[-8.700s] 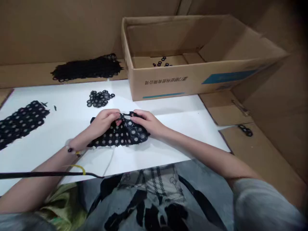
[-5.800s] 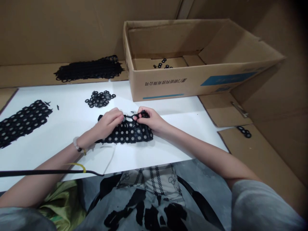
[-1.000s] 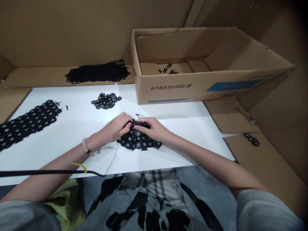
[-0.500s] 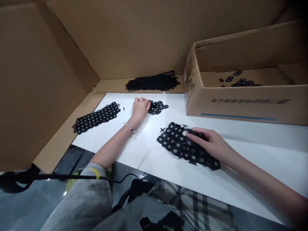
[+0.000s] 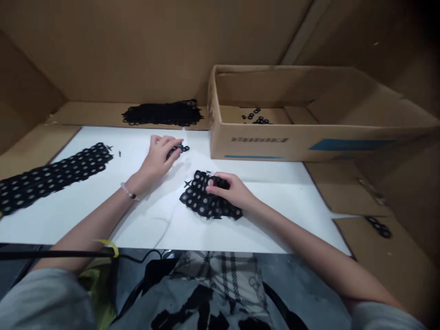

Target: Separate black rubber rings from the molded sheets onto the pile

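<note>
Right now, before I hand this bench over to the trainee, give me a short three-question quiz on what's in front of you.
1. The right hand rests on: A) a cardboard flap, B) the black perforated sheet, C) a bare white board.
2. True or false: loose black rings lie inside the cardboard box.
3. Fill in: the bead bracelet is on the ___ wrist.

Key: 1 B; 2 true; 3 left.

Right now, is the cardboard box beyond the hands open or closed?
Open: no lid or flaps cover the cardboard box, and small black rings show lying on its floor inside.
</note>
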### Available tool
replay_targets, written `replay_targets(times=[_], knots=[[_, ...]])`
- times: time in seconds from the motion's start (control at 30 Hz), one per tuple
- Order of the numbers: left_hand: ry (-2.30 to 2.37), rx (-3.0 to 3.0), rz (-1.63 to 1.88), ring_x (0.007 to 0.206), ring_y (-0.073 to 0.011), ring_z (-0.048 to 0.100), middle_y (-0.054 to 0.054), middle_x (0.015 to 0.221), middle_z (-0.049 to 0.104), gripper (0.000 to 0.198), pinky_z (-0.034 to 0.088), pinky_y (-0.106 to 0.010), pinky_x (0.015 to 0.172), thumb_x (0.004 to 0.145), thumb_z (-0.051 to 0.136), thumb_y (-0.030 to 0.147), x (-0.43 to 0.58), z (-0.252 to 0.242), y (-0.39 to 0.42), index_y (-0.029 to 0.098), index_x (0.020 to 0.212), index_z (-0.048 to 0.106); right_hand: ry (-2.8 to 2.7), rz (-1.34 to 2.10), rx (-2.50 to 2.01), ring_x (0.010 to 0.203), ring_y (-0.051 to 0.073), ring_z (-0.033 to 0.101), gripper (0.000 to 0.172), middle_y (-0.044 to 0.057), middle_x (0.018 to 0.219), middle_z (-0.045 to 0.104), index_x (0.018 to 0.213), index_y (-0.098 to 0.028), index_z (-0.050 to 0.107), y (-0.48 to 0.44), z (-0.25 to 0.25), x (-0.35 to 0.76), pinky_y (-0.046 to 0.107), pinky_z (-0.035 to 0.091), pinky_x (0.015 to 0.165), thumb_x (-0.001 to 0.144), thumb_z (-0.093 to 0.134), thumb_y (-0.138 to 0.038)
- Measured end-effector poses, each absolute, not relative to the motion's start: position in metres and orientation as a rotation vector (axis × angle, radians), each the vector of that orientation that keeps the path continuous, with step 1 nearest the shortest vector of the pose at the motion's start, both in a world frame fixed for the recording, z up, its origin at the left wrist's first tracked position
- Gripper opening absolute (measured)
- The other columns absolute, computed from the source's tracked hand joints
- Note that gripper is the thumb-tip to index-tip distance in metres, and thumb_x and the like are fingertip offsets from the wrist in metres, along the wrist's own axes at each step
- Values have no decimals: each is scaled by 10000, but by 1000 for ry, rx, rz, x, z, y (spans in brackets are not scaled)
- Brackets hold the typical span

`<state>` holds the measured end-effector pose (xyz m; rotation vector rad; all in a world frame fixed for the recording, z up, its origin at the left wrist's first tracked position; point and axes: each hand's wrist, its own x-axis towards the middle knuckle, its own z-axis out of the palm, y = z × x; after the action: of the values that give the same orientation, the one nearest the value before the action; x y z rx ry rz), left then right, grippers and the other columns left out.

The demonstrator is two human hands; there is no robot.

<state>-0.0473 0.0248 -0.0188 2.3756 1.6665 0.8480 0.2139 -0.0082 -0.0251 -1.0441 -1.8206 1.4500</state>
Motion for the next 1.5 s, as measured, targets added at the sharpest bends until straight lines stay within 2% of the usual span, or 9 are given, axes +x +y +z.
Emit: replay_targets(times=[0.13, 0.3, 0.43, 0.6, 0.77, 0.93, 1.1, 1.37, 1.5], knots=[[1140, 2171, 562, 1172, -250, 440, -77, 1240, 594, 422, 360, -447, 1054, 953, 459, 460, -18, -16, 2, 239, 1291, 581, -1810, 1495, -940, 746, 148, 543, 249, -16, 754, 603, 748, -183, 598, -6, -28, 215, 276, 407, 760, 749, 733, -392], [1035, 1854, 539, 918, -205, 558, -34, 937, 601, 260, 436, -360, 871, 914, 530, 433, -9, -14, -4, 196, 915, 637, -1842, 1433, -969, 797, 164, 569, 225, 4, 814, 653, 819, -181, 653, -3, -28, 217, 284, 409, 784, 777, 710, -395], [1142, 2043, 706, 1001, -217, 492, -44, 1027, 579, 218, 390, -364, 897, 909, 559, 409, -7, -11, -7, 206, 987, 559, -1860, 1432, -960, 740, 151, 550, 258, -7, 735, 630, 742, -171, 641, -2, -29, 217, 274, 402, 749, 808, 678, -418], [1094, 2413, 685, 944, -220, 406, -44, 908, 566, 204, 326, -402, 900, 970, 442, 348, -4, -8, -14, 200, 840, 496, -1880, 1392, -897, 789, 159, 566, 250, 0, 799, 644, 797, -180, 629, -5, -29, 216, 274, 410, 776, 842, 642, -425], [1022, 2491, 619, 969, -252, 421, -44, 889, 614, 331, 297, -432, 891, 890, 548, 527, -3, -8, -18, 200, 846, 517, -1938, 1378, -823, 839, 170, 581, 205, 10, 857, 660, 845, -185, 631, -7, -29, 214, 281, 418, 816, 859, 627, -389], [1050, 2536, 583, 946, -243, 442, -40, 810, 617, 251, 320, -422, 874, 963, 445, 386, 0, -9, -20, 209, 797, 510, -1990, 1393, -782, 842, 168, 576, 198, 8, 855, 652, 858, -190, 622, -7, -29, 215, 282, 417, 823, 888, 592, -384], [1052, 2544, 624, 911, -250, 465, -53, 770, 600, 204, 347, -440, 857, 923, 381, 229, 3, -9, -19, 211, 771, 516, -2017, 1401, -789, 867, 180, 578, 192, 16, 886, 654, 885, -197, 621, -8, -29, 215, 298, 415, 847, 901, 567, -380], [1453, 1794, 1285, 667, -181, 456, -18, 668, 464, 239, 381, -331, 638, 884, 330, 244, -23, -11, 11, 226, 672, 439, -1763, 1533, -861, 861, 183, 544, 160, 16, 864, 607, 790, -198, 561, -8, -24, 217, 306, 396, 849, 853, 587, -344], [1520, 2198, 1102, 724, -205, 465, -34, 685, 495, 218, 373, -355, 674, 897, 362, 223, -17, -12, 3, 222, 696, 447, -1723, 1580, -900, 739, 153, 469, 96, -18, 738, 511, 705, -202, 495, -7, -24, 216, 285, 370, 774, 784, 532, -242]])
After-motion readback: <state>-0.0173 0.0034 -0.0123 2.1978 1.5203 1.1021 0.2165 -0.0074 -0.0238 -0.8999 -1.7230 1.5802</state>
